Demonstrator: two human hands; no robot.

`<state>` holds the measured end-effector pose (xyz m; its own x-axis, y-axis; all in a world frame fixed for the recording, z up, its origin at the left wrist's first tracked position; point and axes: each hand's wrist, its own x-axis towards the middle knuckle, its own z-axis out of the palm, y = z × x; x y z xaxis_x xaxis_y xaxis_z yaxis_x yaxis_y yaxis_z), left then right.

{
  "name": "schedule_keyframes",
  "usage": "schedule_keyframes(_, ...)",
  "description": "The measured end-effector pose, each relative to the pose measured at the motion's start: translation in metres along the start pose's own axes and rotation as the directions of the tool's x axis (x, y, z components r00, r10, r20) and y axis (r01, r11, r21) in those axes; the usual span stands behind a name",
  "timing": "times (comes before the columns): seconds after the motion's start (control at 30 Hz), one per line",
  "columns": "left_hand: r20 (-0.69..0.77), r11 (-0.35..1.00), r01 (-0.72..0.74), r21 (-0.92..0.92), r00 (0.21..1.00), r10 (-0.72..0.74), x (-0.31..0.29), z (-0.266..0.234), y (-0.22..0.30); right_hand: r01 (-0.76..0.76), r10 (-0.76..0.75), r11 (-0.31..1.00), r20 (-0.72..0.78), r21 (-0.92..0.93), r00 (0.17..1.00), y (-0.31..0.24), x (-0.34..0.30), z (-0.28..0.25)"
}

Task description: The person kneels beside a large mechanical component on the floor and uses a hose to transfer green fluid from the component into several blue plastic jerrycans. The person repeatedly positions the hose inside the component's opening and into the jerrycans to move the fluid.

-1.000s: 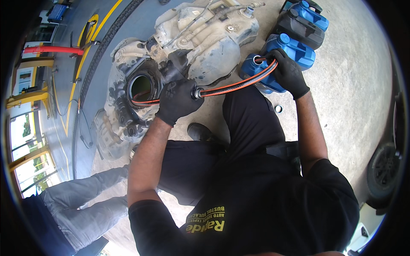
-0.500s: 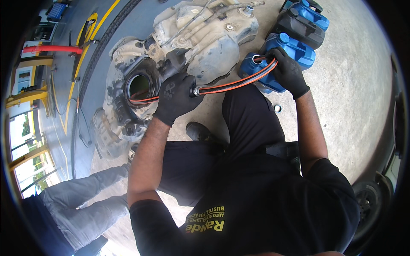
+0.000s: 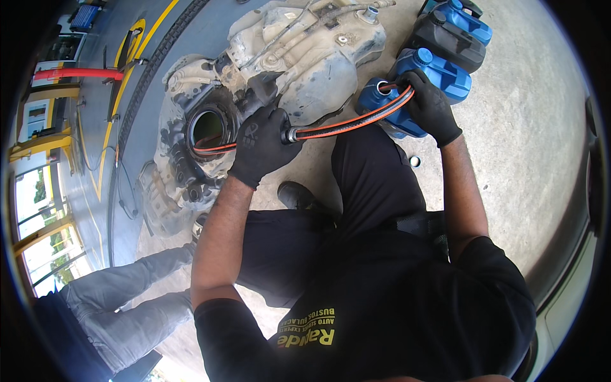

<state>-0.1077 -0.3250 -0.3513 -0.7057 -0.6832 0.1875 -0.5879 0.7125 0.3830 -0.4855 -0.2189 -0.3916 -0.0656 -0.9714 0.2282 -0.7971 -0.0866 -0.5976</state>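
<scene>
in the head view, the left hand point(image 3: 264, 145), in a black glove, was wrapped tightly around a black, orange-striped hose point(image 3: 356, 125), with a metal collar point(image 3: 292, 134) showing at the edge of the fist. leftward the hose ran into the round opening of a dusty beige tank point(image 3: 318, 83) on the floor point(image 3: 509, 114). rightward it arched to the right hand point(image 3: 431, 109), also black-gloved, its fingers curled over the hose near the mouth of an open blue jug point(image 3: 402, 120), into which the hose dipped; the fingertips were partly hidden. beyond that jug stood a capped blue jug point(image 3: 445, 79), a black jug point(image 3: 452, 44) and a farther blue jug point(image 3: 468, 24). a small pale cap point(image 3: 415, 162) lay near the wearer's knee, and another person's grey trousers point(image 3: 127, 312) showed at lower left.
</scene>
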Motion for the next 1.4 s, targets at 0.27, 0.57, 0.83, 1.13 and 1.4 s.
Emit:
schedule_keyframes(0.27,0.098,0.998,0.065,0.021,0.993,-0.067,-0.001,-0.008,0.006,-0.002,0.002,1.0,0.004,0.005,1.0,-0.001,0.0,0.002)
schedule_keyframes(0.57,0.176,0.997,0.075,0.001,0.982,-0.074,-0.008,-0.004,0.002,-0.011,0.011,0.999,-0.006,0.036,1.0,-0.003,-0.001,0.005)
schedule_keyframes(0.83,0.077,0.999,-0.004,0.045,0.997,0.0,-0.004,-0.006,0.007,-0.001,0.0,0.999,0.019,0.043,1.0,0.001,-0.003,0.005)
schedule_keyframes(1.13,0.002,0.995,-0.064,0.075,0.998,0.064,-0.002,-0.005,0.003,-0.115,0.112,0.993,-0.177,-0.008,0.978,-0.004,-0.017,0.013)
schedule_keyframes(1.4,-0.011,0.997,-0.028,0.072,1.0,0.029,-0.003,-0.008,0.003,0.328,-0.297,0.945,-0.438,-0.004,0.849,-0.099,-0.041,-0.005)
